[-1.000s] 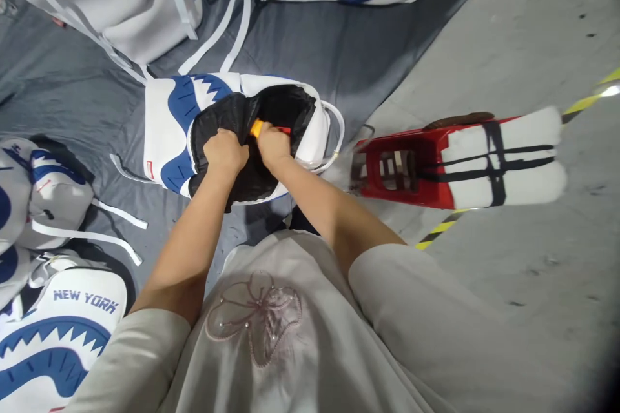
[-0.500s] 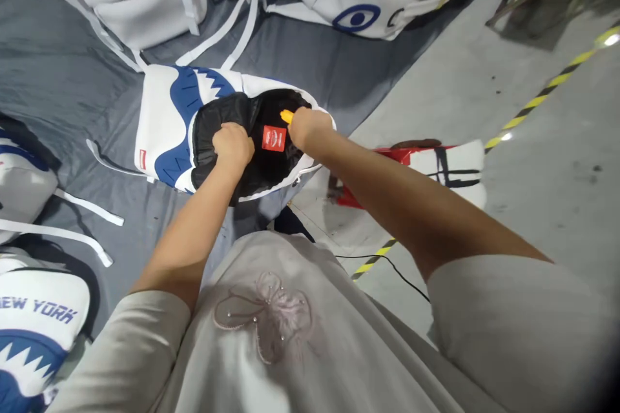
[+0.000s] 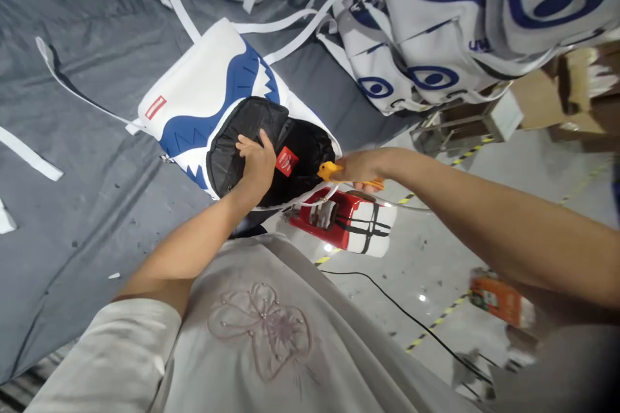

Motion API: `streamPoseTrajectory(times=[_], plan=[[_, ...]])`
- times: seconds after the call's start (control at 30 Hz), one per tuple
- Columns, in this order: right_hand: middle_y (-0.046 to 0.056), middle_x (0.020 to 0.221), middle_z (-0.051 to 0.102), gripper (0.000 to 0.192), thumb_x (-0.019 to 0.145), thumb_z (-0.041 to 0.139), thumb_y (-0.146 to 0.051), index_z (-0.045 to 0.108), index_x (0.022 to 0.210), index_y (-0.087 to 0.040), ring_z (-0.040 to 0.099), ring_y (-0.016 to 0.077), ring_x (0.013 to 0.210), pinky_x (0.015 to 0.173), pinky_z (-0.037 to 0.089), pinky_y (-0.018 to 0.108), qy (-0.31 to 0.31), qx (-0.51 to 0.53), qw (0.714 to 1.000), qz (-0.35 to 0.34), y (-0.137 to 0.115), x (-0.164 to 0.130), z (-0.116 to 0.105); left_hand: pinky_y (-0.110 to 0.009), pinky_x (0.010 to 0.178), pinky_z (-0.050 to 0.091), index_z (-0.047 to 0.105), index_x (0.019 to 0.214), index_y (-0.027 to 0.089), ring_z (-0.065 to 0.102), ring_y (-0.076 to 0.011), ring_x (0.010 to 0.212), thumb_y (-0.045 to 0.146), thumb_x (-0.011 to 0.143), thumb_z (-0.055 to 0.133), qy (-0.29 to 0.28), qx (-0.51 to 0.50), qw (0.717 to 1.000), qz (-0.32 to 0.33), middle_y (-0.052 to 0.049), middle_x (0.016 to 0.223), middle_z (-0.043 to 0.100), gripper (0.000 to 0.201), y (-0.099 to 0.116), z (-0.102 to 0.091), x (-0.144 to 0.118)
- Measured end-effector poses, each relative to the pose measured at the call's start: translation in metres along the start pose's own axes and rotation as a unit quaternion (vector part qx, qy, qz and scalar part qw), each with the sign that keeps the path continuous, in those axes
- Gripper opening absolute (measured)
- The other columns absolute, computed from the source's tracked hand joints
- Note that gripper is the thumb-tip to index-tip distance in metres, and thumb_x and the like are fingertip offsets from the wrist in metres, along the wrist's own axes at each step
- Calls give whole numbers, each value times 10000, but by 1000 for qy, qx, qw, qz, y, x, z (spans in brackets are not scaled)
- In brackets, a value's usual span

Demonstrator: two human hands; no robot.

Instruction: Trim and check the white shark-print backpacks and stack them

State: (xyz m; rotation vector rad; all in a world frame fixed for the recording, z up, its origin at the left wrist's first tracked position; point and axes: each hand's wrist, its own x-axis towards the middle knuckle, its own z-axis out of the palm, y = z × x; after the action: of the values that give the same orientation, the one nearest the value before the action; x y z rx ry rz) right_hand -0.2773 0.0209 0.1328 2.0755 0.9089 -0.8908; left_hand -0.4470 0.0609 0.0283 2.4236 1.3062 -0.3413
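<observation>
A white backpack [image 3: 194, 90] with a blue shark-mouth print lies open on a grey sheet [image 3: 72, 193]. Its black lining [image 3: 237, 142] is turned outward and carries a small red label [image 3: 287, 161]. My left hand [image 3: 256, 160] presses on the black lining beside the label, fingers spread over the fabric. My right hand [image 3: 361, 169] is at the bag's right rim, closed around a small yellow-orange tool [image 3: 330, 171] whose tip points toward the lining.
More white and blue backpacks [image 3: 436, 26] with eye prints and loose white straps pile up at the top. A red stool with white padding [image 3: 343, 222] stands just below the bag. A black cable [image 3: 402, 310] crosses the concrete floor; an orange box [image 3: 498, 300] lies right.
The view has swung right and tilted. My right hand has pulled away from inside the bag to its right rim with the yellow tool; my left hand stays on the lining.
</observation>
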Motion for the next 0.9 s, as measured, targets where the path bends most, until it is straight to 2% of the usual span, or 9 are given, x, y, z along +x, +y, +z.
streamPoseTrajectory(times=[0.1, 0.23, 0.37, 0.43, 0.53, 0.6, 0.7, 0.8, 0.9], plan=[[51, 586, 630, 311, 992, 522, -361, 666, 1139, -128, 558, 168, 427, 543, 486, 325, -77, 15, 996, 31, 4, -3, -2, -531, 1044, 395, 188, 1590, 31, 387, -410, 1451, 54, 948, 246, 2, -32, 999, -2, -331, 1564, 309, 644, 1, 1, 1], [36, 591, 604, 310, 998, 506, -363, 614, 1196, -151, 480, 139, 371, 495, 454, 317, -94, 48, 994, 22, 12, -8, 3, -546, 1085, 358, 196, 1594, 54, 298, -397, 1501, 42, 946, 227, -3, -78, 997, 7, -299, 1604, 240, 649, -4, 1, -1], [38, 605, 597, 327, 1004, 491, -367, 581, 1234, -152, 476, 141, 376, 483, 422, 311, -92, 83, 992, 5, 22, -14, 10, -563, 1119, 330, 229, 1597, 106, 211, -385, 1534, 64, 947, 269, 2, -78, 997, 16, -230, 1646, 184, 652, -8, -1, -10], [38, 625, 600, 336, 1011, 479, -366, 565, 1252, -147, 490, 141, 393, 497, 419, 309, -59, 106, 993, 12, 25, -17, 9, -585, 1161, 282, 275, 1590, 153, 135, -361, 1557, 88, 947, 306, 18, -70, 995, 66, -153, 1673, 149, 647, -6, -2, -15], [51, 698, 639, 335, 1025, 460, -365, 538, 1275, -155, 537, 137, 441, 536, 429, 296, -50, 163, 985, -7, 27, -20, 1, -567, 1249, 132, 366, 1557, 173, 78, -273, 1577, 112, 963, 313, 42, -62, 976, 206, -79, 1686, 165, 600, 0, -5, -21], [66, 766, 677, 336, 1037, 440, -358, 511, 1298, -160, 557, 127, 483, 567, 440, 278, -27, 178, 982, -54, 28, -19, -3, -523, 1276, 78, 395, 1541, 152, 76, -226, 1579, 126, 977, 308, 48, -69, 970, 230, -83, 1685, 182, 572, 3, -8, -20], [96, 862, 715, 368, 1024, 467, -399, 510, 1294, -153, 625, 155, 601, 625, 465, 274, 24, 105, 990, -92, 34, -11, 1, -548, 1270, 42, 405, 1536, 155, -6, -257, 1581, 223, 949, 495, 50, -52, 985, 158, -117, 1696, 100, 598, 1, -14, -11], [162, 1036, 713, 444, 998, 466, -494, 534, 1270, -149, 694, 266, 887, 732, 494, 330, 94, 44, 991, -86, 49, 6, 19, -645, 1226, 29, 335, 1569, 220, -76, -317, 1572, 345, 836, 709, 30, 26, 996, 80, -138, 1698, 7, 832, 3, -20, -4], [210, 1117, 682, 495, 1011, 390, -509, 509, 1306, -130, 665, 332, 1036, 816, 497, 392, 188, 78, 974, -102, 67, 26, 34, -696, 1189, 96, 182, 1611, 260, -68, -335, 1570, 395, 839, 700, 36, 94, 995, 0, -159, 1693, -14, 940, 20, -21, 2]])
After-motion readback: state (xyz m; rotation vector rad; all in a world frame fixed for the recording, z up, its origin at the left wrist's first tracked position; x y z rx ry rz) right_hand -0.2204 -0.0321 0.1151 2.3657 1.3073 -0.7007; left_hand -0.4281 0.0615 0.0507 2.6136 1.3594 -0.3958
